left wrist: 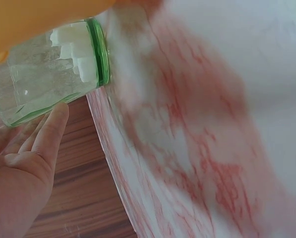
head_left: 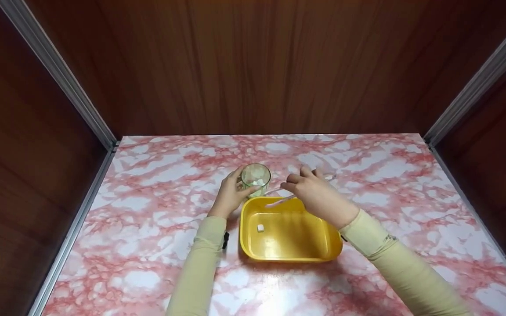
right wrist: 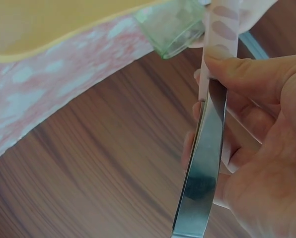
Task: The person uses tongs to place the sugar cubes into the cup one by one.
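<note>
My left hand (head_left: 231,193) holds a green-tinted glass cup (head_left: 256,172), thumb on the near side and fingers on the far left. Several white cubes (left wrist: 79,54) lie at the bottom of the cup, seen through its wall in the left wrist view. My right hand (head_left: 316,193) pinches a pair of metal tongs (right wrist: 202,163) with pale pink, spotted arms. The tongs' pink tips (head_left: 275,204) point left over the far rim of a yellow basin (head_left: 290,260); I see nothing between them. One white cube (head_left: 260,228) lies on the basin's floor, left of its middle.
The table (head_left: 147,245) has a red and white marbled top. Brown wood-grain panels (head_left: 253,66) stand behind it and at both sides, with metal posts (head_left: 59,70) at the corners. The basin stands close in front of the cup, between my forearms.
</note>
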Available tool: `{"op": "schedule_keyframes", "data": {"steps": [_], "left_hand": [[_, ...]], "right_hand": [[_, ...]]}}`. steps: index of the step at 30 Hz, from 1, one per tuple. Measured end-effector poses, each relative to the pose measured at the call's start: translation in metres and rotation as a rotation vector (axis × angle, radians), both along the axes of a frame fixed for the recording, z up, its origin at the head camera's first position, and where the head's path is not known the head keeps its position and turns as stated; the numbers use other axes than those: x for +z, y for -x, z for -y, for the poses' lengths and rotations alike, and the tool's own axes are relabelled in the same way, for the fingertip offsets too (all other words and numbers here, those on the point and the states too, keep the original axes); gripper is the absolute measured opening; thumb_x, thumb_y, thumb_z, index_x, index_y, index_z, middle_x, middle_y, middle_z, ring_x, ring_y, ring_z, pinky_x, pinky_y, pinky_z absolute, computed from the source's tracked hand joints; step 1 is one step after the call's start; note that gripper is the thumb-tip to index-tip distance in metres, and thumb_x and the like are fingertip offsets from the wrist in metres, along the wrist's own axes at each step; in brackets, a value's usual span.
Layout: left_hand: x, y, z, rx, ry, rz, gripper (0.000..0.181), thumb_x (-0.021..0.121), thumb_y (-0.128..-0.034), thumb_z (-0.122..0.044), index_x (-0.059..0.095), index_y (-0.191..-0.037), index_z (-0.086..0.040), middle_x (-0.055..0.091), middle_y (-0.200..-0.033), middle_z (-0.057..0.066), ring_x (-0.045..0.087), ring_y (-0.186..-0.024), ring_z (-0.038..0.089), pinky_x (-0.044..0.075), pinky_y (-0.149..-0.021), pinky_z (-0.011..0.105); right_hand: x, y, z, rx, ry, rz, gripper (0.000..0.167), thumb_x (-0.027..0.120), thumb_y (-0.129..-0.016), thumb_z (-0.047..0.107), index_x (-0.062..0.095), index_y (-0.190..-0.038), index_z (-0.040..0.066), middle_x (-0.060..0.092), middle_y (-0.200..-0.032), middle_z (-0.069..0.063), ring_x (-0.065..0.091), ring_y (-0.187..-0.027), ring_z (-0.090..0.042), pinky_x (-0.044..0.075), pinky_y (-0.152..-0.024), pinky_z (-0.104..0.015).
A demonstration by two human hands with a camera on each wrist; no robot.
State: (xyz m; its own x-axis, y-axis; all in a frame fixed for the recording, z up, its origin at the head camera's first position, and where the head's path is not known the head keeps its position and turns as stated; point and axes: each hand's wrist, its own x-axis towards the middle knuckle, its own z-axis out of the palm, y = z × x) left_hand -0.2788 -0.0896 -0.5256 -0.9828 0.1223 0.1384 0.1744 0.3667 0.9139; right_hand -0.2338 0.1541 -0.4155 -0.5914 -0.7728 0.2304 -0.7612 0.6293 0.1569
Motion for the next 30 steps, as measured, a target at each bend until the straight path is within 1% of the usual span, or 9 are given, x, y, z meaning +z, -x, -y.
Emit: {"op": "schedule_keyframes", "data": {"steps": [3,7,12,18,25,30], "left_hand": [[0.000,0.000,0.000,-0.004,-0.008,-0.007,0.081,0.076,-0.0830,-0.027,0.033,-0.149,-0.008,0.037,-0.144,0.019,0.046,-0.126,0.028,0.044,-0.102,0.034],[0.000,0.000,0.000,-0.003,0.001,-0.011,0.081,0.076,-0.0831,-0.028,0.033,-0.149,-0.008,0.039,-0.144,0.019,0.046,-0.126,0.027,0.044,-0.102,0.035],[0.001,0.000,0.001,0.001,0.026,-0.021,0.081,0.076,-0.0822,-0.031,0.035,-0.148,-0.008,0.041,-0.141,0.020,0.046,-0.126,0.026,0.044,-0.102,0.033],[0.001,0.001,0.000,-0.002,0.028,-0.022,0.081,0.076,-0.0820,-0.032,0.035,-0.148,-0.009,0.040,-0.142,0.020,0.047,-0.126,0.026,0.044,-0.102,0.032],[0.000,0.001,0.000,0.001,0.021,-0.026,0.082,0.077,-0.0817,-0.032,0.035,-0.148,-0.009,0.040,-0.143,0.019,0.047,-0.126,0.027,0.043,-0.103,0.030],[0.000,0.000,0.000,0.000,0.024,-0.021,0.082,0.076,-0.0820,-0.034,0.034,-0.149,-0.009,0.040,-0.142,0.018,0.046,-0.126,0.027,0.043,-0.103,0.033]], "right_hand": [[-0.002,-0.002,0.001,0.000,-0.012,0.001,0.045,0.068,-0.075,-0.015,0.070,-0.110,0.013,0.062,-0.101,-0.002,0.047,-0.091,-0.028,0.041,-0.067,-0.045],[-0.006,-0.004,0.003,-0.006,-0.028,0.010,0.044,0.069,-0.076,-0.013,0.070,-0.111,0.014,0.063,-0.103,-0.001,0.048,-0.090,-0.026,0.043,-0.068,-0.044],[-0.011,-0.007,0.006,0.000,-0.028,0.038,0.043,0.071,-0.075,-0.010,0.071,-0.111,0.014,0.064,-0.103,-0.001,0.050,-0.090,-0.026,0.044,-0.067,-0.043],[-0.016,-0.011,0.008,0.008,-0.033,0.042,0.042,0.071,-0.076,-0.009,0.072,-0.111,0.014,0.064,-0.103,-0.001,0.050,-0.091,-0.027,0.045,-0.068,-0.045],[-0.020,-0.015,0.009,0.008,-0.050,0.070,0.040,0.071,-0.077,-0.009,0.072,-0.110,0.015,0.063,-0.101,-0.001,0.051,-0.089,-0.026,0.043,-0.069,-0.043],[-0.023,-0.018,0.011,0.021,-0.060,0.063,0.042,0.071,-0.075,-0.010,0.072,-0.109,0.016,0.063,-0.100,-0.001,0.052,-0.090,-0.027,0.046,-0.071,-0.046]]}}
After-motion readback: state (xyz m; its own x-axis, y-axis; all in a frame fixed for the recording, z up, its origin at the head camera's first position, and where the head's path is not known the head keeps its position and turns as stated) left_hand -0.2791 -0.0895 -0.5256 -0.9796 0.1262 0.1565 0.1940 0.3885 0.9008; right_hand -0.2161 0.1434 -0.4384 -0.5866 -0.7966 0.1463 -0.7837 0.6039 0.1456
